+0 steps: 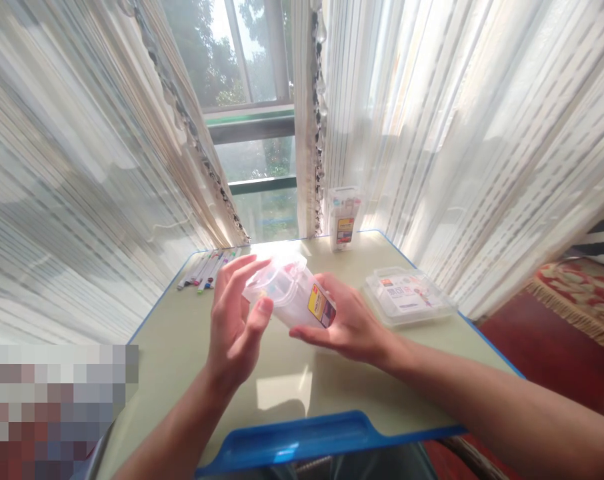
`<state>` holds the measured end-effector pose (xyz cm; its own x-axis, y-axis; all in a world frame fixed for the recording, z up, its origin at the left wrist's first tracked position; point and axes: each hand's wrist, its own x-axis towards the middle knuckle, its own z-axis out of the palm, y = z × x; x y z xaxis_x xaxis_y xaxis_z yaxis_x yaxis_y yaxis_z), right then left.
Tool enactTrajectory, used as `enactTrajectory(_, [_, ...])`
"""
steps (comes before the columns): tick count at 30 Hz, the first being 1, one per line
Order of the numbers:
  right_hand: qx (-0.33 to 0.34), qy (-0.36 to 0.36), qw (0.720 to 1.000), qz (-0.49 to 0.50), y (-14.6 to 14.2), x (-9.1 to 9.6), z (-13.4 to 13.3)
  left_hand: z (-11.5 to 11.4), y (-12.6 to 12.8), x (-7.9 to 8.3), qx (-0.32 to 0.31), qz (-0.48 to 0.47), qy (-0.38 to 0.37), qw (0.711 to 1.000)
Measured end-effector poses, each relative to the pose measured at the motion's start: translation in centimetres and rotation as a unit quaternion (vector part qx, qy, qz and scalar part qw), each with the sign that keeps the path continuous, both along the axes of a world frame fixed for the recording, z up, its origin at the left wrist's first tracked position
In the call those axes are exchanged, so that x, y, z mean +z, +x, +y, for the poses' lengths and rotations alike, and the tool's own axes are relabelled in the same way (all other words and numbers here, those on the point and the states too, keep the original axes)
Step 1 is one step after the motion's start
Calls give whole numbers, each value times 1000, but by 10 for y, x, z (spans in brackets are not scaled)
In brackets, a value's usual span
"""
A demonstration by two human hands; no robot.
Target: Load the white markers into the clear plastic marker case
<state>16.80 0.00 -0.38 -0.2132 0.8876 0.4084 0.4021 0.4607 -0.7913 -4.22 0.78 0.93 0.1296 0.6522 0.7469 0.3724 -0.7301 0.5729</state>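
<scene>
A clear plastic marker box [296, 299] with a yellow label is tilted above the middle of the table, its lidded end toward the left. My right hand [349, 321] is wrapped round its lower right end. At the lidded end is my left hand [239, 310], fingers curved over the far side and thumb near the front edge. Glare on the lid hides whether those left fingertips grip it or only rest close by. Some faint colour shows inside the box, but its contents are unclear.
Several white markers [209, 270] lie at the table's back left. A similar box [345, 217] stands upright at the back. A flat clear case [409, 297] lies on the right. The table [192, 360] has a blue edge; curtains [422, 120] hang behind it.
</scene>
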Motion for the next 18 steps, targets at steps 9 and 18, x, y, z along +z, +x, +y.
enactTrajectory(9, [12,-13,997,73,-3,-9,1,8,21,-3,-19,-67,-50,996])
enactTrajectory(18, [100,-24,977,189,6,-10,8,18,28,25,-170,-94,-140,971])
